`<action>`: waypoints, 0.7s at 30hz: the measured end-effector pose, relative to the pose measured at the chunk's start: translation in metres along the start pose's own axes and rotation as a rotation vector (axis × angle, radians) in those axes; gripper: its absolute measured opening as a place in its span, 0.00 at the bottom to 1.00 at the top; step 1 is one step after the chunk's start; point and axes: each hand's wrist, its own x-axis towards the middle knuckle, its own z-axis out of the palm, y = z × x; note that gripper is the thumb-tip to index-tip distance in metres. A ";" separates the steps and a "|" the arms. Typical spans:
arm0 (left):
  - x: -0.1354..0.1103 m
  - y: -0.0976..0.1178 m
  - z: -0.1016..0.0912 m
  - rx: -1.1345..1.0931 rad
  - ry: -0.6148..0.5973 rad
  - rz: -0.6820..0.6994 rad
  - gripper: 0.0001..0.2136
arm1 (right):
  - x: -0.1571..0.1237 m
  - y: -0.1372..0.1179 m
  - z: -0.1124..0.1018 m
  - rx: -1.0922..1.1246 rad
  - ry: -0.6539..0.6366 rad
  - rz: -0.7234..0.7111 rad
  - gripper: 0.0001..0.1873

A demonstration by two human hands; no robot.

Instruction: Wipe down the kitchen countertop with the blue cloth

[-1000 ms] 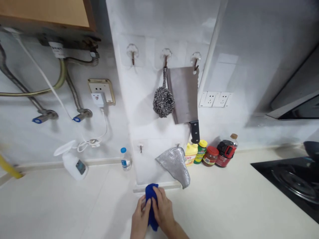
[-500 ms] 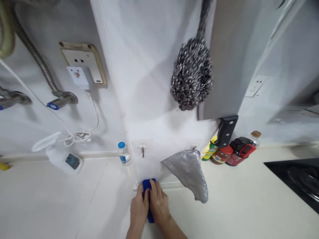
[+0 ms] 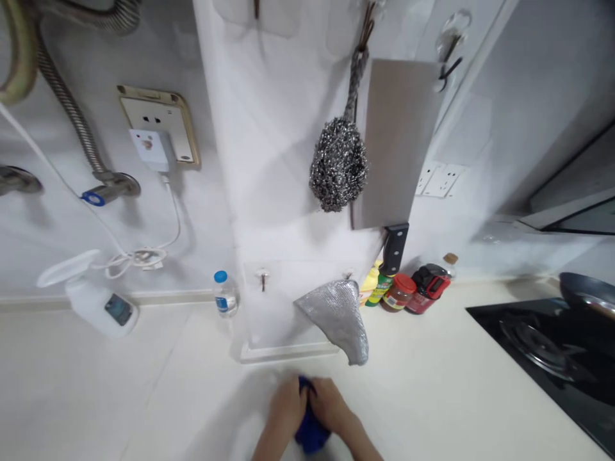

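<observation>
A dark blue cloth (image 3: 311,435) is bunched between my two hands, low over the white countertop (image 3: 202,397). My left hand (image 3: 287,403) is closed on its left side, and my right hand (image 3: 329,403) grips it from the right. Both hands are slightly blurred, and the fingertips are partly hidden in the folds. Above them a silvery cloth (image 3: 336,314) hangs from a hook on the white pillar, apart from my hands. The pillar's base ledge (image 3: 288,352) lies just beyond my hands.
A cleaver (image 3: 394,147) and a steel-wool scrubber (image 3: 339,165) hang on the pillar. To the left stand a spray bottle (image 3: 103,304) and a small water bottle (image 3: 225,298). Jars and bottles, including a red-lidded jar (image 3: 398,293), are right, before a black stove (image 3: 542,352).
Both hands have drawn back from the pillar's base toward me with the blue cloth, which is now more crumpled. The camera view has shifted, showing more of the stove.
</observation>
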 end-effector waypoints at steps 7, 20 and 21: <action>-0.052 -0.025 0.051 -0.387 -0.089 -0.027 0.22 | -0.098 0.049 -0.005 0.561 0.018 0.157 0.32; -0.099 -0.077 0.003 -0.951 0.138 -0.136 0.35 | -0.070 0.036 -0.029 0.445 0.346 0.196 0.32; -0.097 -0.091 -0.013 -0.860 0.275 -0.112 0.33 | -0.060 0.040 -0.033 0.350 0.367 0.170 0.30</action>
